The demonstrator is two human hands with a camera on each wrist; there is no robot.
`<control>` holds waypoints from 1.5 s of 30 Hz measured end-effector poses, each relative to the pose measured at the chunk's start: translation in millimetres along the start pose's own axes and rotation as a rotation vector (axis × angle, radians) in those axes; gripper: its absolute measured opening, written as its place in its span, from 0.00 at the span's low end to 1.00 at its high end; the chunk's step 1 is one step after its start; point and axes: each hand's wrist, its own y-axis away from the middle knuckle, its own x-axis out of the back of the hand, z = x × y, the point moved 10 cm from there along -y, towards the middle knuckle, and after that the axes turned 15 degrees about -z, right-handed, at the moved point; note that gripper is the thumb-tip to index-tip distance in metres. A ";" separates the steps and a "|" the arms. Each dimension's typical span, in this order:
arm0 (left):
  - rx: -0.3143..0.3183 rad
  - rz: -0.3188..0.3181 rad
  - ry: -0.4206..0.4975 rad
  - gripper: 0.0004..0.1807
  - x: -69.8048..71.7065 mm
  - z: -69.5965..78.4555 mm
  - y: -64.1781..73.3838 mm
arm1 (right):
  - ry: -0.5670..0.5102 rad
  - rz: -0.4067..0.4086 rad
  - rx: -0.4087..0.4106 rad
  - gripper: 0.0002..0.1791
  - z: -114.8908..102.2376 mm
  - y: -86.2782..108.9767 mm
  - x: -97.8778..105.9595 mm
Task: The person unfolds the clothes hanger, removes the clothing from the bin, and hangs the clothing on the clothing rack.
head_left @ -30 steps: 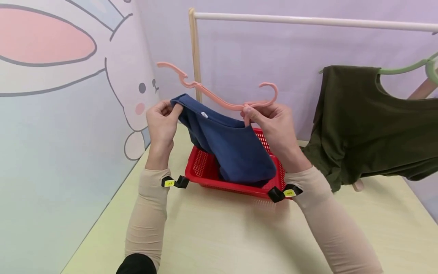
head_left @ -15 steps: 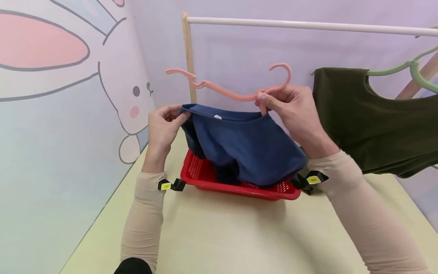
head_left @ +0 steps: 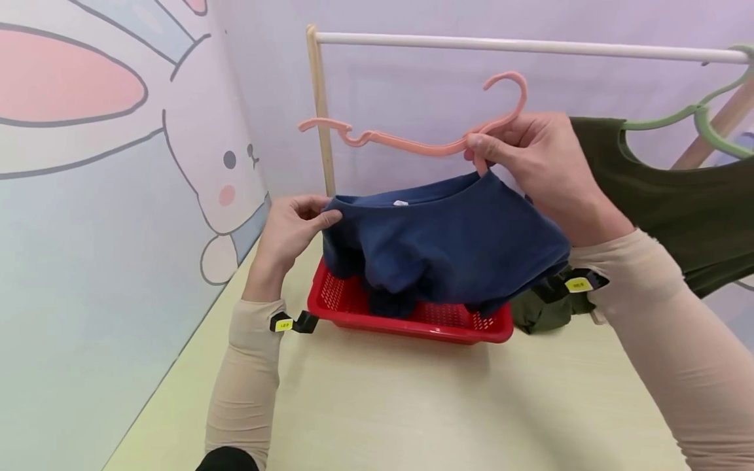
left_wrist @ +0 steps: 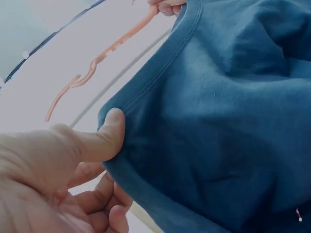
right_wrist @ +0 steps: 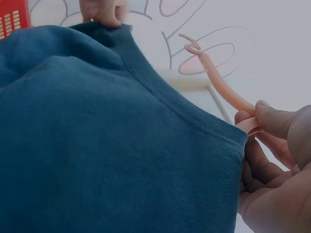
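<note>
A blue shirt hangs between my two hands with its neckline uppermost and a small white tag inside. My left hand pinches the left end of the neckline between thumb and fingers, the thumb lying over the cloth in the left wrist view. With my right hand I grip a pink clothes hanger near its hook. One hanger arm goes down inside the right end of the neckline. The hanger's other arm lies outside the shirt, above the neckline.
Beneath the shirt sits a red plastic basket on the pale wooden table. Behind stands a rack with a white rail. A dark green shirt on a green hanger hangs at the right. A bunny-painted wall borders the left.
My right hand has moved up and to the right with the hanger, drawing the shirt's right end along. My left hand has shifted slightly down and right, still pinching the neckline.
</note>
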 end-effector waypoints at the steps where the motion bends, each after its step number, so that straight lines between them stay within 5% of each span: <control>1: 0.007 -0.014 0.001 0.16 -1.2 -0.4 -0.2 | 0.004 -0.004 -0.001 0.14 -1.9 -0.6 2.7; 15: -0.084 -0.137 0.068 0.12 -17.5 14.1 0.7 | 0.217 -0.076 0.055 0.10 -34.2 -8.0 21.3; 21: -0.124 -0.197 0.120 0.08 -29.4 19.6 -0.4 | 0.250 -0.005 0.093 0.10 -18.6 15.3 11.9; 28: -0.030 -0.263 0.110 0.10 -44.5 10.4 -1.2 | 0.205 0.105 0.060 0.06 3.1 51.6 8.8; 35: -0.041 -0.287 0.083 0.12 -50.7 11.5 -1.5 | 0.206 0.180 -0.031 0.07 22.6 85.7 1.6; 45: -0.047 -0.268 0.071 0.10 -45.5 13.7 5.7 | 0.251 0.345 -0.343 0.15 52.7 113.7 -11.1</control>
